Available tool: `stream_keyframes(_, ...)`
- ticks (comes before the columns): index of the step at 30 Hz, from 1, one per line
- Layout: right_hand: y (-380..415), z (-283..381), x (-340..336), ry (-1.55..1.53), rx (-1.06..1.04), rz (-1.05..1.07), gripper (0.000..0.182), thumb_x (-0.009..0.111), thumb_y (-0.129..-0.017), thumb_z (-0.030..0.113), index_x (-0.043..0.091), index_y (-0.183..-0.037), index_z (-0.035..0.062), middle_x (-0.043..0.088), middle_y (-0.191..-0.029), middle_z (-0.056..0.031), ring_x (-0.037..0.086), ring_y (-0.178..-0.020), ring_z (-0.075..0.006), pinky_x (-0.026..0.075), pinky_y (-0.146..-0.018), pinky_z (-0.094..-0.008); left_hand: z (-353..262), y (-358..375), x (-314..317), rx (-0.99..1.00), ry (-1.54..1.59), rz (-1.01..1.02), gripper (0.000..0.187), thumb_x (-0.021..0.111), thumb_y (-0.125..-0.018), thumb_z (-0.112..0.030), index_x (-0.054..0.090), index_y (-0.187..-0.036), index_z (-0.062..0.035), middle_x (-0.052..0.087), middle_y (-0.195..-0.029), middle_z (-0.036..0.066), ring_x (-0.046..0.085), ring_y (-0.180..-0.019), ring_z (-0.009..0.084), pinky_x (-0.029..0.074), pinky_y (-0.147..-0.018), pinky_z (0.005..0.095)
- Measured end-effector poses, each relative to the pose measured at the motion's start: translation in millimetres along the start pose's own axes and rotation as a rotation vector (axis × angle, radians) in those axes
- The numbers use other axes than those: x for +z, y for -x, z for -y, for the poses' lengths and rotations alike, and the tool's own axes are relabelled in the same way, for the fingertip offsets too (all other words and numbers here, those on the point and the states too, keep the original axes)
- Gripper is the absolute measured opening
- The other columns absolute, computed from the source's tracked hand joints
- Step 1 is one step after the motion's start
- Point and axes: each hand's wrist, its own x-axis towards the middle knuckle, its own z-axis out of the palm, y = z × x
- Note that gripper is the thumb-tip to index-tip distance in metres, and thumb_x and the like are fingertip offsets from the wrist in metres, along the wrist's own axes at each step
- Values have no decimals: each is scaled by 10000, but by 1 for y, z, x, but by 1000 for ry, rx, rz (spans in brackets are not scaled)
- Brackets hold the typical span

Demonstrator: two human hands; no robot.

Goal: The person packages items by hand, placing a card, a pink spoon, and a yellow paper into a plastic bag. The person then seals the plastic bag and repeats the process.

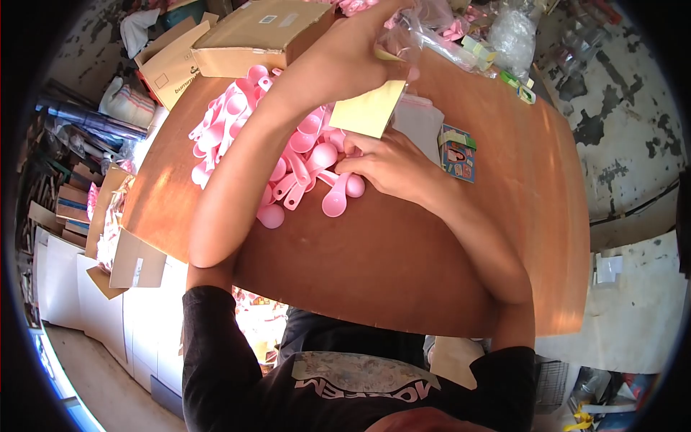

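Observation:
My left hand [360, 61] reaches across the table, closed around a yellow card [368, 108] and what looks like a clear plastic bag [412, 36]; its fingertips are partly hidden. Just below, my right hand [392, 160] has its thumb and fingers pinched at the edge of a heap of pink measuring spoons [234, 108], seemingly on one spoon, though the grip is partly covered. Loose pink spoons, one with its round bowl [335, 203] towards me, lie beneath that hand. The heap spreads left, under my left forearm.
A cardboard box [263, 36] stands at the table's far left. White sheets or bags [419, 119] and a banded stack of blue printed cards [458, 155] lie right of my hands. Green tape [518, 86] and plastic wrap [512, 32] sit at the far edge.

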Motion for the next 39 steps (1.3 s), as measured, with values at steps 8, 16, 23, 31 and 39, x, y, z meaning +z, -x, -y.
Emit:
stream_keyframes(8, 11, -11, -56, -151, -2, -52, 147, 649, -782, 67, 686, -918, 111, 619, -988, -80, 597, -900, -266, 482, -780, -375, 29, -4, 3, 65, -139, 20, 773, 757, -735, -127, 368, -1401, -78, 618, -1123, 165, 611, -1000, 245, 490, -831, 345)
stream_keyframes(16, 65, -20, -165, -563, 514, -520, 188, 625, -887, 135, 628, -1046, 34, 614, -796, -4, 527, -665, -52, 405, -572, -195, 30, -7, 21, 7, 103, 346, 770, 691, -757, 68, 308, -1419, -23, 372, -1440, 100, 372, -1314, 204, 492, -956, 315)
stream_keyframes(23, 68, -37, -163, -629, 501, -757, 179, 616, -909, 193, 663, -981, 36, 547, -711, 23, 471, -584, -50, 373, -537, -189, 20, -4, 37, -72, 279, 481, 779, 698, -751, 79, 309, -1419, -15, 341, -1460, 117, 331, -1342, 199, 474, -991, 325)
stream_keyframes(31, 69, -46, -156, -630, 513, -532, 219, 575, -938, 218, 669, -987, 26, 550, -705, 20, 484, -585, -44, 381, -527, -193, 40, -7, 42, 180, 34, 454, 706, 691, -811, -21, 325, -1414, -9, 419, -1407, 118, 419, -1277, 192, 434, -1003, 332)
stream_keyframes(39, 63, -40, -149, -722, 539, -521, 224, 574, -938, 209, 666, -992, 13, 563, -699, 18, 489, -573, -42, 392, -524, -181, 40, -4, 47, 51, 143, 442, 566, 610, -899, -78, 355, -1400, -5, 519, -1289, 130, 498, -1183, 177, 413, -982, 313)
